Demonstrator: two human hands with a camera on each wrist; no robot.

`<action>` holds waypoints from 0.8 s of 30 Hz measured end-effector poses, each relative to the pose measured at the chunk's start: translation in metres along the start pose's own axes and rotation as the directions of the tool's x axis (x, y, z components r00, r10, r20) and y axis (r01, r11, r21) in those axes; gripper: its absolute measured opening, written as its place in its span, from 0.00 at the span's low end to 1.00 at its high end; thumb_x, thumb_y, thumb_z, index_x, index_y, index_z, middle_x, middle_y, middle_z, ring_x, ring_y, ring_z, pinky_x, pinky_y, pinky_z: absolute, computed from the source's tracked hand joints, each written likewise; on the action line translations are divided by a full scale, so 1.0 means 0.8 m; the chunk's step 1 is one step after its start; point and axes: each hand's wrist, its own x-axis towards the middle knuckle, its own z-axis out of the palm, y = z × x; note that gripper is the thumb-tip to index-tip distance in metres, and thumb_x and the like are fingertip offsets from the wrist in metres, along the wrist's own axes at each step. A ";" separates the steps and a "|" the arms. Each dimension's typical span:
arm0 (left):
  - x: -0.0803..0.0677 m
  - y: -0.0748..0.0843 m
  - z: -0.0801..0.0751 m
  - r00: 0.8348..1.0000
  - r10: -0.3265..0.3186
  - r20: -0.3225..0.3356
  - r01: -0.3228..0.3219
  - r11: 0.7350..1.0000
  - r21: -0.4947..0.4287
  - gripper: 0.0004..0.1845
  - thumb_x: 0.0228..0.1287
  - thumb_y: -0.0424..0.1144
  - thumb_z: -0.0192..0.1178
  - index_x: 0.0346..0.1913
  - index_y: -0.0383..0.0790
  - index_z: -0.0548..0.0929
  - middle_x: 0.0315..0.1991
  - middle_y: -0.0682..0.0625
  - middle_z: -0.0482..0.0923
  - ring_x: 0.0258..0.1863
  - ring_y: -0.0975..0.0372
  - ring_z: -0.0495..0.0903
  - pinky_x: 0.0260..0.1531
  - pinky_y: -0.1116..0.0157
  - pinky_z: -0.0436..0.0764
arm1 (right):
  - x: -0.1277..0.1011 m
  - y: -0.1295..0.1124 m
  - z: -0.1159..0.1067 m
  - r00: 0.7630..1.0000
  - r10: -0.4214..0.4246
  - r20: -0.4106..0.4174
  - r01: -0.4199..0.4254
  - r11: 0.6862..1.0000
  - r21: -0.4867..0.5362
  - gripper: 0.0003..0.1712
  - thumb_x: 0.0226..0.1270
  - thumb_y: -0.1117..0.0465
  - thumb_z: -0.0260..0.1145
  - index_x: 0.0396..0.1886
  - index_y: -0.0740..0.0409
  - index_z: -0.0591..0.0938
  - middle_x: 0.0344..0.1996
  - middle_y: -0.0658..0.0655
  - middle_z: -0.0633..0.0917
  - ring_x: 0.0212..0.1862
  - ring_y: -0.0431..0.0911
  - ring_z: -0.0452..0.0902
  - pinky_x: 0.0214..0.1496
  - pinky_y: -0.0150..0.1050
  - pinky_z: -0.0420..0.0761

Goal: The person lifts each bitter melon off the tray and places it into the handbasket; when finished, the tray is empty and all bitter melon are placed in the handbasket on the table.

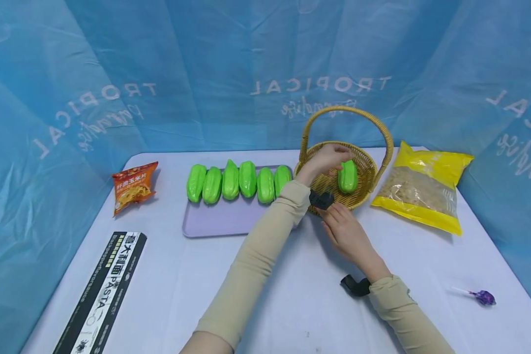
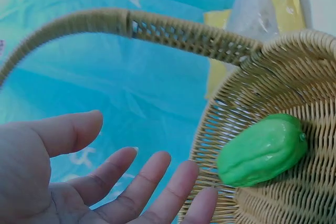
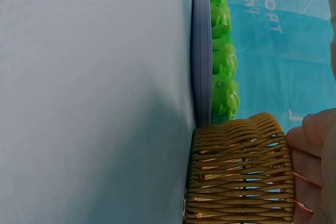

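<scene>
Table (image 1: 168, 295): white surface. Far left: snack bag (image 1: 134, 188), orange-red. Near left: pasta box (image 1: 102, 295), long, black and white, lying aslant, cut off by frame edge. Far right: yellow bag (image 1: 425, 189), clear panel, pale contents. Near right: lollipop (image 1: 484, 298), purple wrapper, stick leftward. Behind: blue curtain (image 1: 221, 98), "TROPICAL" mirrored.

Beside the left fingers (image 2: 149, 174), a smooth, glossy, plastic-looking green fruit (image 2: 262, 150) lies in a rough, woven wicker basket (image 2: 294, 82). Left of them, a smooth, matt tray (image 1: 223, 221); right, a shiny plastic-film bag (image 1: 420, 189); behind, a creased cloth-like backdrop (image 1: 225, 64).
</scene>
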 end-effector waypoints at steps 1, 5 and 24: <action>-0.003 -0.001 0.000 1.000 0.020 0.001 -0.020 1.000 0.013 0.24 0.75 0.47 0.50 0.69 0.43 0.68 0.67 0.46 0.69 0.61 0.50 0.76 0.40 0.63 0.80 | 0.000 0.000 0.000 1.000 -0.001 -0.001 0.001 1.000 -0.001 0.13 0.66 0.65 0.61 0.48 0.67 0.81 0.44 0.64 0.83 0.55 0.59 0.76 0.66 0.55 0.70; -0.015 -0.007 -0.003 0.997 0.081 -0.016 -0.080 0.995 0.051 0.24 0.75 0.48 0.50 0.69 0.45 0.69 0.66 0.46 0.71 0.59 0.51 0.78 0.38 0.66 0.81 | -0.002 0.001 0.001 1.000 0.018 0.010 -0.018 1.000 0.001 0.16 0.66 0.65 0.62 0.50 0.69 0.81 0.51 0.68 0.83 0.58 0.62 0.75 0.66 0.56 0.70; -0.095 -0.058 -0.064 0.893 0.209 -0.400 -0.204 0.977 0.056 0.21 0.73 0.43 0.53 0.66 0.43 0.73 0.59 0.44 0.78 0.56 0.51 0.79 0.53 0.56 0.79 | -0.002 -0.003 -0.001 1.000 0.021 -0.006 -0.020 0.998 0.055 0.28 0.65 0.67 0.62 0.65 0.67 0.73 0.63 0.66 0.76 0.63 0.60 0.73 0.69 0.55 0.65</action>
